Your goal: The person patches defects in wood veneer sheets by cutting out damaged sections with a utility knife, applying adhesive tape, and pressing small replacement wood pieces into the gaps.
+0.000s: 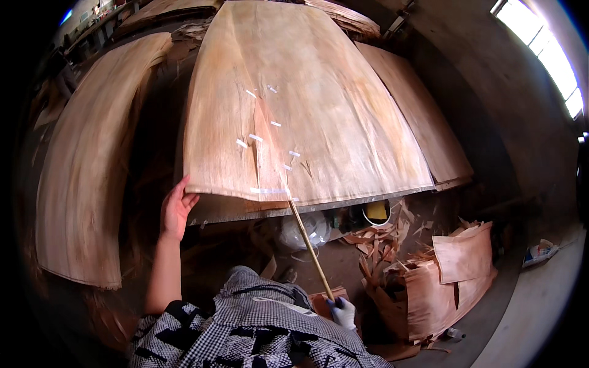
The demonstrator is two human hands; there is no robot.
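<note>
A large sheet of wood veneer (319, 92) lies before me on a stack, with several short white tape strips (255, 137) along a split near its front edge. My left hand (177, 211), bare, pinches the sheet's near left corner, which is lifted a little off the layers below. Low at the right, my right hand (344, 313), in a white and blue glove, is closed around the lower end of a thin wooden stick (311, 253). The stick slants up and away, and its far end meets the sheet's front edge by the split.
Another veneer stack (92, 159) stands at the left, and a further one (423, 116) adjoins on the right. Below the front edge are a clear plastic bag (305, 230) and a white bucket (376, 213). Veneer scraps (423, 297) are heaped at the lower right.
</note>
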